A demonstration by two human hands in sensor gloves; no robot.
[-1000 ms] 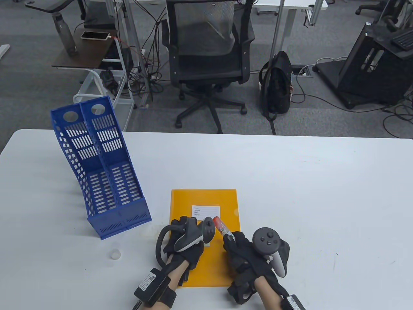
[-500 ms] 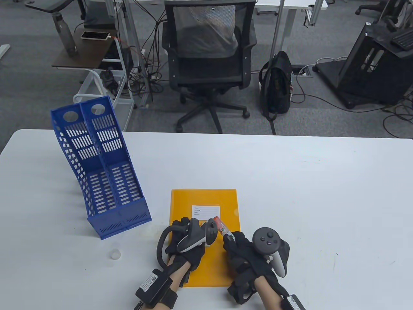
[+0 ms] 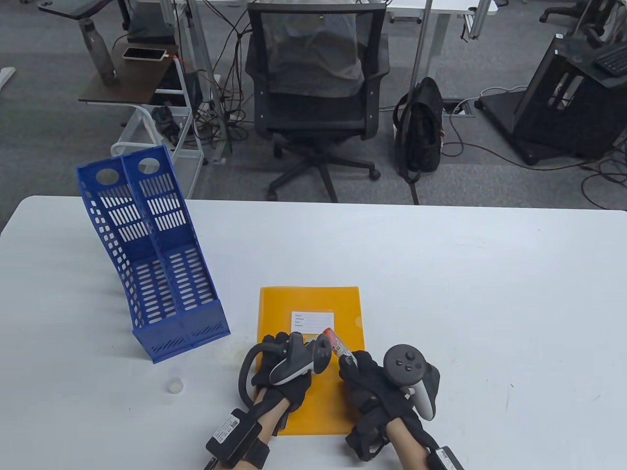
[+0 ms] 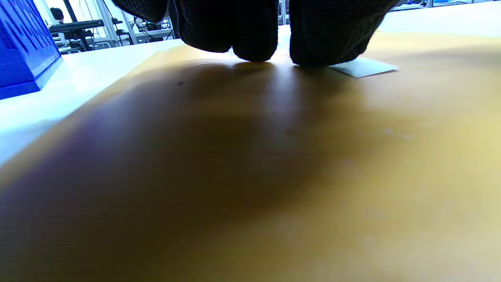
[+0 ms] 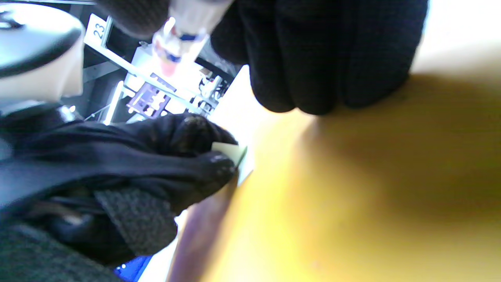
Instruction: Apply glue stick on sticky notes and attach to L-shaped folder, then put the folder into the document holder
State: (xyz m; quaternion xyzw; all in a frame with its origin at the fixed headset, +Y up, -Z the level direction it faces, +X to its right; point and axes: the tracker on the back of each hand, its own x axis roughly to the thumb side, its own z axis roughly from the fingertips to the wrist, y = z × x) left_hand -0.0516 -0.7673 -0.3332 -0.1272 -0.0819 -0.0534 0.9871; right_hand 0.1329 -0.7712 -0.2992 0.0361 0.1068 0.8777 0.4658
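Document holder [image 3: 152, 259] stands near the table's [image 3: 490, 293] left edge, well left of my hands. Next, my left hand [image 3: 281, 364] pins a pale sticky note [image 5: 235, 154] flat on the orange L-shaped folder [image 3: 309, 303] by the near edge. Just right, my right hand [image 3: 367, 387] grips the glue stick [image 3: 335, 344], its long axis slanting toward the note. So the right hand is the one to apply glue.
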